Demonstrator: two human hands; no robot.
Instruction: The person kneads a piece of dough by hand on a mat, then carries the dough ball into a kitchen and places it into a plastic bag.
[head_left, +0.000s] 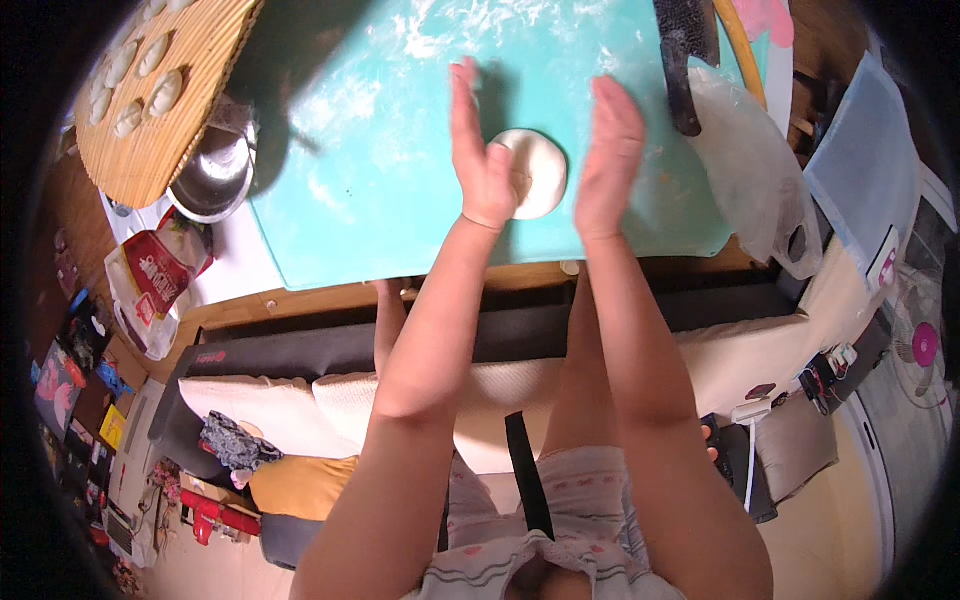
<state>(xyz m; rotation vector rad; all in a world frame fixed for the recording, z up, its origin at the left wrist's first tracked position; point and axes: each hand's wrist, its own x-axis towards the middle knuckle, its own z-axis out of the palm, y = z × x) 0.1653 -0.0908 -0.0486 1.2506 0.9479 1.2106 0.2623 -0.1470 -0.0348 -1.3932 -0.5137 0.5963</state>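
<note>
A flattened round of white dough lies on a flour-dusted turquoise mat. To its left, my left hand is held flat with the fingers stretched away from me. The left thumb overlaps the dough's left edge in the view; whether it presses on it I cannot tell. My right hand is on the other side, a short gap from the dough, palm turned inward. Neither hand grips anything. Beyond the right hand lies a dark kitchen knife with a broad textured blade.
Shaped dumplings sit on a woven tray at upper left, over a steel bowl. A red-and-white printed bag lies nearby. At right are a wooden stick and a translucent plastic bag. A sofa is below.
</note>
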